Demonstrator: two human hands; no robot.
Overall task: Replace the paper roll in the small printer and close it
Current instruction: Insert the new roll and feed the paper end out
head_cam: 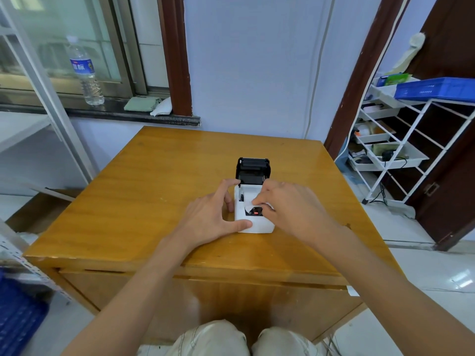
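Observation:
A small white printer (259,226) sits in the middle of the wooden table (144,191). Its black lid (253,169) stands open at the far end. White paper fills the open bay, and a loose paper end (248,204) curls over the front by a small red light. My left hand (210,214) grips the printer's left side, thumb on its near edge and index finger up by the lid hinge. My right hand (288,204) pinches the paper end over the printer's right half. The roll itself is mostly hidden under my fingers.
A water bottle (86,70) and folded cloths (147,104) rest on the windowsill behind the table. A white wire rack (401,140) with trays and a blue crate (437,89) stands at the right. Another blue crate (18,317) sits low at the left. My knees are under the table's near edge.

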